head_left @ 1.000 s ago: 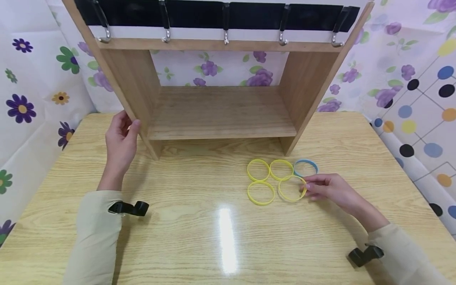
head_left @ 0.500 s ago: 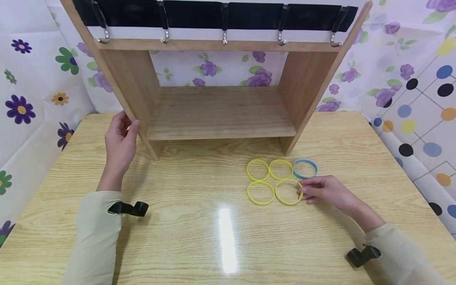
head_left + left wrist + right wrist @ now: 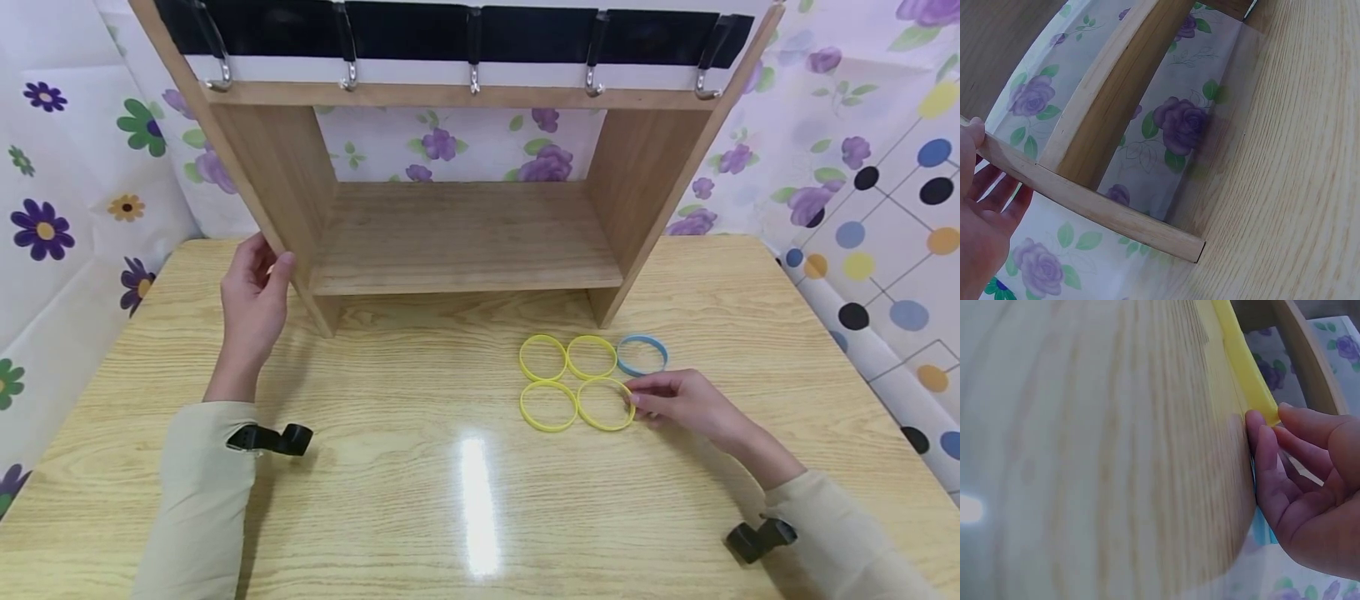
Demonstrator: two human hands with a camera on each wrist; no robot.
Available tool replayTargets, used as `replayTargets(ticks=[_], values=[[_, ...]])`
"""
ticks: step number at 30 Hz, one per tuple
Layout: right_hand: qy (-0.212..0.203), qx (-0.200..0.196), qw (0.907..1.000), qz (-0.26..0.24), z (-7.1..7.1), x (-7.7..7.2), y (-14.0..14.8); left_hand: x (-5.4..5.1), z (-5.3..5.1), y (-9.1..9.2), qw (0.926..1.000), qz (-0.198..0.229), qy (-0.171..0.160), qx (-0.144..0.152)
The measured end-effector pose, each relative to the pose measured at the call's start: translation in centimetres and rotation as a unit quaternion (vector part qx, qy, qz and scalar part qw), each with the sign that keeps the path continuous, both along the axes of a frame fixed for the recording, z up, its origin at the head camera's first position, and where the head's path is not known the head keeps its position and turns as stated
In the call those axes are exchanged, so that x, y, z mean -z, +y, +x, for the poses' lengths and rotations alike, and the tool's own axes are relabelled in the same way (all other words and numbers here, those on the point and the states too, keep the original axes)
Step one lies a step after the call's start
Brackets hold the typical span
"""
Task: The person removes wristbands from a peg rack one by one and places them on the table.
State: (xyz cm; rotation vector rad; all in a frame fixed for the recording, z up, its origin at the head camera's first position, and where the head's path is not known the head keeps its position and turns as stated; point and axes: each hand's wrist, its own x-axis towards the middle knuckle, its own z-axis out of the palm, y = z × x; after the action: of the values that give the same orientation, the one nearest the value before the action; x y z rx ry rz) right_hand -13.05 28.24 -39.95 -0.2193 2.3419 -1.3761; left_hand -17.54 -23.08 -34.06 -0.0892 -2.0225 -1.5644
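My left hand (image 3: pixel 255 304) grips the left side panel (image 3: pixel 288 275) of a wooden rack, thumb in front and fingers behind the edge, as the left wrist view shows. On the right, my right hand (image 3: pixel 693 406) pinches the right rim of a thin yellow silicone wristband (image 3: pixel 606 429) between thumb and fingers. That band lies at the lower right of a cluster on the table. Beside it are more yellow wristbands (image 3: pixel 549 429), in two rows, touching or nearly so. A blue wristband (image 3: pixel 643 338) lies at the upper right of the group, just beyond the right fingertips.
The wooden rack stands at the back of the table (image 3: pixel 375 500). Its shelf (image 3: pixel 472 233) is bare wood. Along its upper bar hang several metal hooks (image 3: pixel 475 79) on black backing. Flowered and dotted sheets cover the walls.
The right hand has moved slightly left and down with the yellow wristband, which now lies lower and closer to the lower-left band. The left hand has stayed on the panel.
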Motion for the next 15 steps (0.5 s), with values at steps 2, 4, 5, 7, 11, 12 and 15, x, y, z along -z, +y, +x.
replayTargets(ticks=[2, 4, 5, 7, 11, 12, 15], values=[[0.001, 0.001, 1.0000, -0.003, 0.1, -0.1, 0.0, 0.1, -0.1, 0.0, 1.0000, 0.002, 0.001, 0.002], [0.002, 0.003, 1.0000, -0.006, 0.2, -0.2, 0.0, 0.1, -0.2, 0.1, 1.0000, 0.004, 0.003, 0.003], [0.001, 0.006, 1.0000, -0.007, 0.2, -0.1, 0.0, 0.1, -0.2, 0.1, 1.0000, 0.003, 0.004, 0.004], [0.001, 0.007, 0.9999, -0.011, 0.3, -0.1, 0.1, 0.2, -0.2, 0.1, 1.0000, 0.003, 0.003, 0.004], [0.005, 0.009, 0.9999, -0.011, 0.3, 0.0, 0.2, 0.1, -0.1, 0.0, 0.9999, 0.012, -0.008, 0.001], [0.009, 0.008, 0.9999, -0.006, 0.2, -0.1, 0.2, 0.0, -0.1, 0.0, 0.9996, 0.026, -0.007, 0.000], [0.022, 0.009, 0.9997, 0.010, 0.1, -0.4, 0.3, -1.0, 0.4, 0.0, 0.9978, 0.062, 0.001, -0.025]])
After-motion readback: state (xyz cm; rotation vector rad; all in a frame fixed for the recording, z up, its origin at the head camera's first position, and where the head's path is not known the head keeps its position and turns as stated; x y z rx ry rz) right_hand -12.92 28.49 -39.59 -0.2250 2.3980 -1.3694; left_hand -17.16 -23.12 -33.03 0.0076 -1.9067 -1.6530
